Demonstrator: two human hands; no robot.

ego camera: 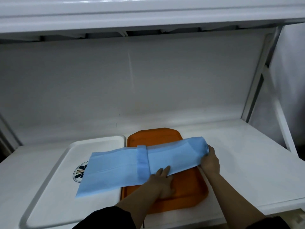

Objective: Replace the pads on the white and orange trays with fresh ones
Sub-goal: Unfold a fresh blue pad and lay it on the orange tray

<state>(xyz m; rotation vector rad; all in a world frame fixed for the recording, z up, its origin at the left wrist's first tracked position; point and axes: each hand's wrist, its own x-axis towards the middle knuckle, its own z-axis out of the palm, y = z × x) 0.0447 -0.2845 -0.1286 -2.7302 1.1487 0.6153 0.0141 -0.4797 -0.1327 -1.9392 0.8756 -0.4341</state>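
A white tray [54,192] with a round logo lies at the left of the shelf, and an orange tray [186,192] lies beside it on the right. A folded light blue pad [118,169] stretches across both trays, its left part over the white tray and its right part over the orange one. My left hand [162,181] lies on the pad's near edge over the orange tray, fingers straight. My right hand [210,160] grips the bunched right end of the pad.
The trays lie on a white shelf [247,162] with a white wall behind. Another white shelf [148,14] hangs overhead. A white frame post [257,76] stands at the right.
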